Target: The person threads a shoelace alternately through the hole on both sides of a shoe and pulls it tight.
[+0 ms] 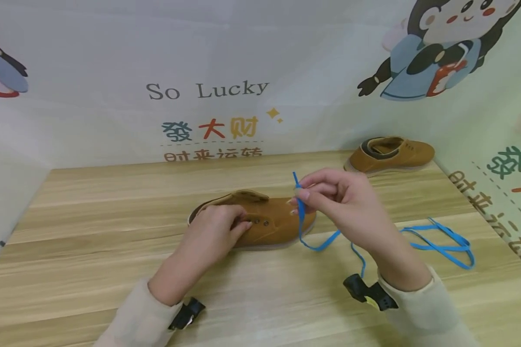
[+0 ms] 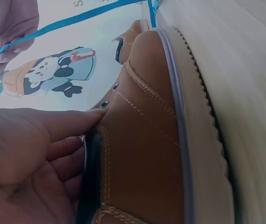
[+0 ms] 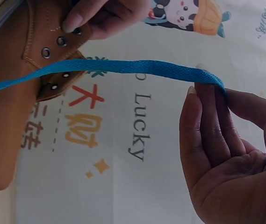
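A brown shoe point(image 1: 282, 219) lies on the table with its toe to the right. My left hand point(image 1: 214, 233) pinches the shoe's near eyelet edge between thumb and fingers, beside the metal eyelets point(image 3: 61, 41). Its other fingers reach inside the opening, as the left wrist view shows. Above the toe, my right hand point(image 1: 351, 207) pinches a flat blue shoelace point(image 1: 301, 219) close to one end, and a short tip sticks up past the fingers. From there the lace hangs in a curve and passes under the right wrist. The visible eyelets have no lace through them.
More of the blue lace lies in loose loops on the wooden table point(image 1: 91, 250), right of the right forearm. A second brown shoe point(image 1: 399, 156) stands at the back right corner. Printed white cloth point(image 1: 113, 58) hangs behind the table and along its sides.
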A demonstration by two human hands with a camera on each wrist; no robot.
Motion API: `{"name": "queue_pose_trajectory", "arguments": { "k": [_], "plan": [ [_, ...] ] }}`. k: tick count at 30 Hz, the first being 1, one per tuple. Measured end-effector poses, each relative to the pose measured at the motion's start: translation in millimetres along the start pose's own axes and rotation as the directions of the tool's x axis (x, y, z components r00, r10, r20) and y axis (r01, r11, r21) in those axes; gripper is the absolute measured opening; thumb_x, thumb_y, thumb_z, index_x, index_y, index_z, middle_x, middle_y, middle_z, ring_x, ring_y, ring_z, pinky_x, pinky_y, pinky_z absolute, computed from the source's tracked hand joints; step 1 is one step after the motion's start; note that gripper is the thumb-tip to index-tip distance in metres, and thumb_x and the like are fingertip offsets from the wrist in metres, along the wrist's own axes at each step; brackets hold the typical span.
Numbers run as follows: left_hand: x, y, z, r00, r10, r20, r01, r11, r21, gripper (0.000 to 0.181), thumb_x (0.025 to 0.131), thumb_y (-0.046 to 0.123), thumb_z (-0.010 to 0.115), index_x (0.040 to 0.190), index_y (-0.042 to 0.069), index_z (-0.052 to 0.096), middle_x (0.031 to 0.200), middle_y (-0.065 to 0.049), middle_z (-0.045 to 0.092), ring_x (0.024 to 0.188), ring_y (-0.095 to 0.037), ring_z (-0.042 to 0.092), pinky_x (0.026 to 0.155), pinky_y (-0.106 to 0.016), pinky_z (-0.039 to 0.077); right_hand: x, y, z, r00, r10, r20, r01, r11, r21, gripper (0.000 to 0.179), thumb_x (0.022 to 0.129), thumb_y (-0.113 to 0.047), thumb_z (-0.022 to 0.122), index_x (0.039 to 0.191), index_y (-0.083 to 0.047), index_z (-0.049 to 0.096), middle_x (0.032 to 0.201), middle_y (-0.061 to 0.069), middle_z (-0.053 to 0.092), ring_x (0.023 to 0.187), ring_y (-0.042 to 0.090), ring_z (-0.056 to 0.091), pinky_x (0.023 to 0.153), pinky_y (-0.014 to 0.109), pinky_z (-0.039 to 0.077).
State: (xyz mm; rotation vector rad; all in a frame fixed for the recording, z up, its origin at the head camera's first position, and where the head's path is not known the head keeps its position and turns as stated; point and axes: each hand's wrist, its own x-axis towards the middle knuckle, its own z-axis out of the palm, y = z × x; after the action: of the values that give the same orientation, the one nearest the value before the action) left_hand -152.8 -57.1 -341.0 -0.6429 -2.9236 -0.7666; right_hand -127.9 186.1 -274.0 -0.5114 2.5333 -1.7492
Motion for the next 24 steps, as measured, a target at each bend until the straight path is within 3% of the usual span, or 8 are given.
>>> {"name": "queue_pose_trajectory", "arguments": {
  "k": [4, 9, 11, 18, 24],
  "plan": [
    [2.5, 0.3, 1.4, 0.999, 0.0, 0.037, 0.001, 1.0, -0.014, 0.012, 0.093, 0.02, 0.074, 0.087, 0.012, 0.066, 0.068, 0.002, 0.056, 0.06, -0.012, 0.047, 0.057, -0.028, 0.038, 5.2, 7.5, 6.6, 0.996, 0.078, 0.032, -0.077, 0.996, -0.035, 0.015, 0.099, -0.016, 0.065, 0.109, -0.005, 0.07, 0.095, 0.011, 0.08, 0.084, 0.021, 0.077, 0.086, 0.029, 0.058],
    [8.9, 3.6, 4.7, 0.998, -0.006, 0.055, 0.01, 0.998, -0.066, 0.015, 0.091, 0.023, 0.077, 0.102, 0.013, 0.074, 0.082, 0.002, 0.07, 0.064, -0.011, 0.051, 0.059, -0.027, 0.04, 9.3, 20.0, 13.5, 0.983, 0.161, 0.084, -0.155, 0.985, -0.074, 0.022, 0.1, -0.022, 0.065, 0.111, -0.005, 0.072, 0.101, 0.009, 0.079, 0.086, 0.016, 0.073, 0.083, 0.031, 0.056],
    [11.3, 4.7, 5.8, 0.998, -0.009, 0.055, 0.014, 0.997, -0.078, 0.013, 0.09, 0.022, 0.077, 0.1, 0.013, 0.076, 0.088, 0.002, 0.074, 0.066, -0.009, 0.053, 0.061, -0.027, 0.043, 11.6, 25.9, 16.2, 0.98, 0.172, 0.099, -0.164, 0.983, -0.084, 0.024, 0.1, -0.021, 0.065, 0.112, -0.002, 0.072, 0.1, 0.01, 0.079, 0.085, 0.015, 0.072, 0.081, 0.031, 0.056],
    [12.7, 5.1, 10.1, 0.998, -0.004, 0.058, 0.008, 0.998, -0.07, 0.007, 0.091, 0.019, 0.076, 0.09, 0.013, 0.073, 0.075, 0.004, 0.066, 0.063, -0.01, 0.051, 0.061, -0.027, 0.043, 18.0, 45.1, 29.8, 0.966, 0.195, 0.167, -0.182, 0.979, -0.09, 0.021, 0.099, -0.017, 0.065, 0.109, 0.001, 0.071, 0.087, 0.011, 0.079, 0.081, 0.016, 0.074, 0.078, 0.04, 0.061],
    [10.4, 3.7, 13.4, 0.999, -0.015, 0.051, 0.019, 0.997, -0.071, 0.008, 0.091, 0.02, 0.076, 0.088, 0.013, 0.072, 0.072, 0.005, 0.062, 0.061, -0.012, 0.049, 0.059, -0.027, 0.041, 19.2, 57.5, 37.5, 0.941, 0.226, 0.252, -0.188, 0.968, -0.166, 0.017, 0.1, -0.014, 0.062, 0.1, -0.002, 0.074, 0.081, 0.006, 0.078, 0.077, 0.018, 0.074, 0.071, 0.034, 0.06]
  ]
}}
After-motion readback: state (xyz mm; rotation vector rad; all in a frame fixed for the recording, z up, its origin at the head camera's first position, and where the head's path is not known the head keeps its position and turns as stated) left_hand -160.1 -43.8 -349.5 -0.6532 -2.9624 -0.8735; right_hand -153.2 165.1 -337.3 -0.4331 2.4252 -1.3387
